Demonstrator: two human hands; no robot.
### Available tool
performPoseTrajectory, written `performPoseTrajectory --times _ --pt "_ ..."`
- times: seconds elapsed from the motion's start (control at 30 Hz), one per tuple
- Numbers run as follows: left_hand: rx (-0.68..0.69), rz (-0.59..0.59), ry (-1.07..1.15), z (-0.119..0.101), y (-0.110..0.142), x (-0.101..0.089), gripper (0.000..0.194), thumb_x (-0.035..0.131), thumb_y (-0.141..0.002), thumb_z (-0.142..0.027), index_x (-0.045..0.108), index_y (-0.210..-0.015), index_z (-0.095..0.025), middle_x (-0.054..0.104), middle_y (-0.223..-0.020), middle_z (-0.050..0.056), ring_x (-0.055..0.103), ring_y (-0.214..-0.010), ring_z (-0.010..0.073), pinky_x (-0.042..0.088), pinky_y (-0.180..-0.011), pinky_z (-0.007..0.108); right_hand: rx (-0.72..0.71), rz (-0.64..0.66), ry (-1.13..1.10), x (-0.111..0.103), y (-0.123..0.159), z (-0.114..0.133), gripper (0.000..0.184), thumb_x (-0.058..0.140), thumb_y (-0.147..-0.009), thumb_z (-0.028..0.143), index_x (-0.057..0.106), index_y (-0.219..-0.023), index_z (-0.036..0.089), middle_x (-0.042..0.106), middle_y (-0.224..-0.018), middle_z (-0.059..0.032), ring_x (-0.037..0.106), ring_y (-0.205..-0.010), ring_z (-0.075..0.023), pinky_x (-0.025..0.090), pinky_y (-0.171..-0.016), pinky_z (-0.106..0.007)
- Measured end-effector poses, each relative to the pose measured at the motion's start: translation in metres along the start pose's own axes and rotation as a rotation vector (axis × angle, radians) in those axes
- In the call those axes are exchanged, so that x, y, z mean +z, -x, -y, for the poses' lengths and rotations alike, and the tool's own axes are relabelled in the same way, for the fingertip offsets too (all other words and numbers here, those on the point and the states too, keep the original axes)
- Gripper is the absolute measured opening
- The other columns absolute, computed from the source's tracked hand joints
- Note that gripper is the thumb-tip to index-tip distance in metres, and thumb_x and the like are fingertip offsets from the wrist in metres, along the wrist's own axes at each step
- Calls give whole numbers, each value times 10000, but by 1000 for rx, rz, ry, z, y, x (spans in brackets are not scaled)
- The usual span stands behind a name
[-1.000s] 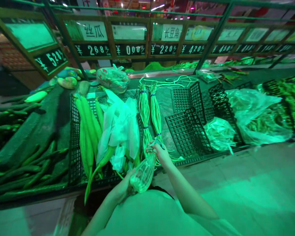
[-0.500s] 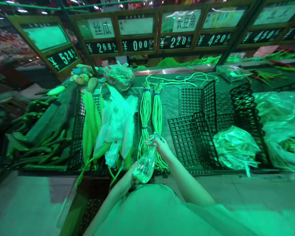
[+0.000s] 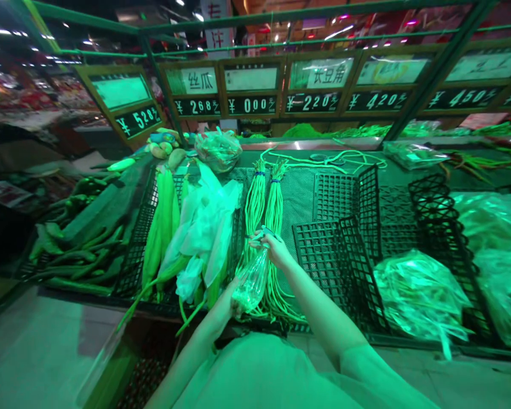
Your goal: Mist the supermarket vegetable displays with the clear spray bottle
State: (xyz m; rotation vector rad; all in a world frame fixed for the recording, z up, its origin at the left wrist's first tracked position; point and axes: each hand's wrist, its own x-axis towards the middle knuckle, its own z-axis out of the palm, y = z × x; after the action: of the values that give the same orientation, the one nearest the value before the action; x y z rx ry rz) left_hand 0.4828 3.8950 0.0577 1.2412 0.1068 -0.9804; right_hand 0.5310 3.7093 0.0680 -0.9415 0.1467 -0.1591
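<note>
Clear plastic bag (image 3: 251, 282) now narrower between left hand (image 3: 222, 309) and right hand (image 3: 273, 250); head view tilted higher.

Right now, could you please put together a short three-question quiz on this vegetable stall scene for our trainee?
1. True or false: the right hand pinches the top of the clear plastic bag, while the left hand holds its lower end.
2. Multiple choice: what price is shown below the long-bean sign? A) ¥2.20 B) ¥4.50 C) ¥5.28
3. Short answer: what colour are the ties around the bundled long beans?

Key: 1 true; 2 A; 3 blue.
</note>
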Motion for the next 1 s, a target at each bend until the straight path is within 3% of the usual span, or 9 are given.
performPoseTrajectory --times 0.27,0.4,0.57,0.67,0.87,1.0 --pt "86 27 -51 -23 -13 14 428 305 -704 -454 413 -1017 -183 507 -604 -11 406 -451 58 268 -399 174 2 28 -5 -13 -38 5 137 416 -615 172 517 -706 188 574 -602 2 533 -465 -105 437 -449 -241" --pt "144 17 -27 -26 -26 15 421 331 -684 -465 423 -991 -192 501 -636 -8 396 -447 48 260 -389 167 -25 42 -26 -16 -47 14 151 413 -618 156 515 -728 174 578 -637 -6 547 -512 -115 445 -500 -251" --pt "92 58 11 -37 -40 22 346 307 -700 -442 432 -929 -214 509 -627 -2 408 -428 62 252 -373 171 -64 41 -65 -13 -56 33 161 421 -601 113 504 -735 147 583 -701 -23 561 -608 -134 446 -570 -262" --pt "69 53 50 -47 -45 28 298 291 -715 -410 423 -893 -211 513 -609 -4 422 -425 70 258 -371 172 -86 23 -51 -15 -67 42 145 420 -607 112 496 -728 139 585 -696 -28 562 -598 -133 446 -558 -258" --pt "157 173 145 -62 -50 33 311 302 -719 -395 434 -930 -209 527 -773 26 459 -481 65 329 -426 188 -80 6 12 -32 -95 46 116 402 -631 144 488 -709 143 569 -595 -7 520 -436 -97 424 -428 -217" --pt "179 173 165 -66 -56 34 312 319 -717 -386 432 -940 -199 520 -777 31 474 -497 72 345 -442 199 -71 19 -9 -35 -108 49 136 391 -629 129 487 -725 134 576 -617 -21 540 -495 -112 444 -478 -237"
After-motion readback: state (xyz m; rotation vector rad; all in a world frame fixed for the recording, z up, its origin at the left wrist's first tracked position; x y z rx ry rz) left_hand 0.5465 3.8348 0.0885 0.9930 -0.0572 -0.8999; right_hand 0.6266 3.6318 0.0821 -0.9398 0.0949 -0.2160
